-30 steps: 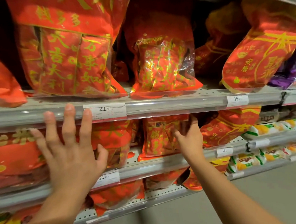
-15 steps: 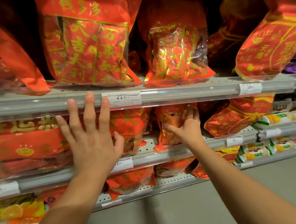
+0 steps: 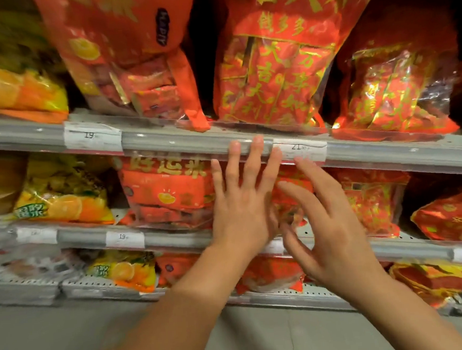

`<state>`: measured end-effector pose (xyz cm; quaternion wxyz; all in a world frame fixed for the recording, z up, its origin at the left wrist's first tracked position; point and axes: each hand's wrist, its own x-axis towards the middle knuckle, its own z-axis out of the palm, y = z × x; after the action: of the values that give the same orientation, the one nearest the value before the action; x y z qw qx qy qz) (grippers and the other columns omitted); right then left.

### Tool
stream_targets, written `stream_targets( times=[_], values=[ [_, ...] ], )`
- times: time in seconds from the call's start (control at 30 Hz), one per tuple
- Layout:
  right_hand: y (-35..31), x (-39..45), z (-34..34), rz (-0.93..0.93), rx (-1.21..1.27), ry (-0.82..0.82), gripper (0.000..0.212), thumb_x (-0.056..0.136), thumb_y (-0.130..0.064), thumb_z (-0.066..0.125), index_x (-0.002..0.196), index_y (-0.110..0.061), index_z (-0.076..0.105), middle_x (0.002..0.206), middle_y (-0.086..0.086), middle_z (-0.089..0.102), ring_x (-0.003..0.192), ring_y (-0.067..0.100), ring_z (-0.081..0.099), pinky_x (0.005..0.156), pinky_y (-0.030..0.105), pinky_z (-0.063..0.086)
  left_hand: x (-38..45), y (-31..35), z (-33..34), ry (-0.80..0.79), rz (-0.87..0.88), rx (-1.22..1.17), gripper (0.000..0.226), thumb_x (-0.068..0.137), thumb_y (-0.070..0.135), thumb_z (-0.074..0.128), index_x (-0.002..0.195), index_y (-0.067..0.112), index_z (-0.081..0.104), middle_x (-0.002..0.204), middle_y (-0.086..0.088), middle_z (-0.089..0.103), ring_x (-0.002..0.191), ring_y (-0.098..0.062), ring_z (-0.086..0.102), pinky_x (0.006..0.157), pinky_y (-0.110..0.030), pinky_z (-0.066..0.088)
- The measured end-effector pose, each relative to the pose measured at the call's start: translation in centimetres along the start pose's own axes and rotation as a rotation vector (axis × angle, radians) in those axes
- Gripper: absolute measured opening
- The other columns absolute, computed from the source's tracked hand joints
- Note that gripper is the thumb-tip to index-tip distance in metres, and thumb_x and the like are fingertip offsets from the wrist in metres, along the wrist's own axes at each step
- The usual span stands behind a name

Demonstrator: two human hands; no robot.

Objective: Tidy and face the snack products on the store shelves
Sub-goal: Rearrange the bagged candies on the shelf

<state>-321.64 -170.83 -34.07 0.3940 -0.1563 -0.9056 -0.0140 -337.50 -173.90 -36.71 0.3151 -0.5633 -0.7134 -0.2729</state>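
Observation:
Red and gold snack bags fill the shelves. My left hand [image 3: 242, 201] is spread flat, fingers straight, against a red snack bag [image 3: 293, 198] on the middle shelf, its fingertips over the grey shelf rail [image 3: 184, 142]. My right hand [image 3: 327, 228] hovers just right of it with fingers spread and slightly bent, holding nothing. That bag is mostly hidden behind both hands. Left of it stands a red bag with an orange picture [image 3: 169, 195]. On the upper shelf, a large red bag with gold characters [image 3: 275, 72] stands above my hands.
Yellow orange-print bags [image 3: 63, 198] lie at the left on the middle shelf and on the shelf below [image 3: 125, 273]. More red bags [image 3: 375, 201] stand to the right. Price tags [image 3: 300, 149] sit on the rails. Grey floor [image 3: 99, 339] lies below.
The view has swung left. My right hand has left the bag further right and moved beside my left hand. My left hand stays flat against the middle-shelf bag.

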Motion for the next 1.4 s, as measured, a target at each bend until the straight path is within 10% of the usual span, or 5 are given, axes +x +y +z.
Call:
stream_targets(
  times=[0.3, 0.63, 1.13, 1.27, 1.4],
  values=[
    [1.3, 3.3, 2.2, 0.042, -0.421, -0.147, 0.096, 0.07, -0.026, 0.081, 0.155, -0.01, 0.039, 0.164, 0.02, 0.027, 0.152, 0.045, 0.021, 0.119, 0.066, 0.02, -10.3, -17.3, -2.5, 0.34, -0.728, -0.354, 0.057, 0.082, -0.005, 0.054, 0.137, 0.01, 0.05, 0.146, -0.012, 0.043, 0.138, -0.031, 0.038, 0.114, -0.055, 0.033],
    [-0.1, 3.1, 4.2, 0.111, -0.472, -0.12, 0.096, 0.07, -0.051, 0.051, 0.157, -0.013, 0.037, 0.165, 0.025, 0.015, 0.154, 0.047, 0.009, 0.12, 0.068, 0.011, -9.9, -32.0, 0.6, -0.374, -1.007, 0.09, 0.118, 0.082, 0.083, 0.051, 0.162, 0.011, 0.004, 0.166, -0.029, -0.01, 0.152, -0.051, -0.006, 0.123, -0.061, 0.004],
    [-0.6, 3.3, 3.8, 0.165, -0.423, -0.141, 0.103, 0.065, -0.047, 0.065, 0.159, -0.018, 0.033, 0.168, 0.019, 0.011, 0.156, 0.041, 0.002, 0.122, 0.066, 0.009, -11.2, -34.8, -2.9, -0.571, -0.818, -0.027, 0.093, 0.092, 0.068, 0.056, 0.162, 0.021, 0.016, 0.17, -0.016, 0.006, 0.155, -0.042, 0.01, 0.122, -0.058, 0.016],
    [-0.5, 3.3, 4.0, 0.161, -0.449, -0.144, 0.105, 0.065, -0.048, 0.067, 0.159, -0.019, 0.032, 0.168, 0.021, 0.012, 0.156, 0.041, 0.003, 0.122, 0.067, 0.011, -10.6, -30.0, -7.8, -0.081, -0.506, -0.107, 0.047, 0.093, 0.043, 0.048, 0.12, 0.01, 0.068, 0.126, -0.011, 0.065, 0.116, -0.031, 0.059, 0.095, -0.039, 0.045],
    [-0.9, 3.5, 3.9, 0.186, -0.449, -0.164, 0.102, 0.07, -0.049, 0.065, 0.161, -0.021, 0.028, 0.168, 0.02, 0.011, 0.156, 0.041, 0.001, 0.122, 0.066, 0.01, -8.5, -24.0, -10.5, 0.147, -0.113, -0.152, 0.034, 0.089, 0.017, 0.059, 0.118, 0.002, 0.068, 0.122, -0.015, 0.064, 0.116, -0.032, 0.056, 0.106, -0.027, 0.035]
  ],
)
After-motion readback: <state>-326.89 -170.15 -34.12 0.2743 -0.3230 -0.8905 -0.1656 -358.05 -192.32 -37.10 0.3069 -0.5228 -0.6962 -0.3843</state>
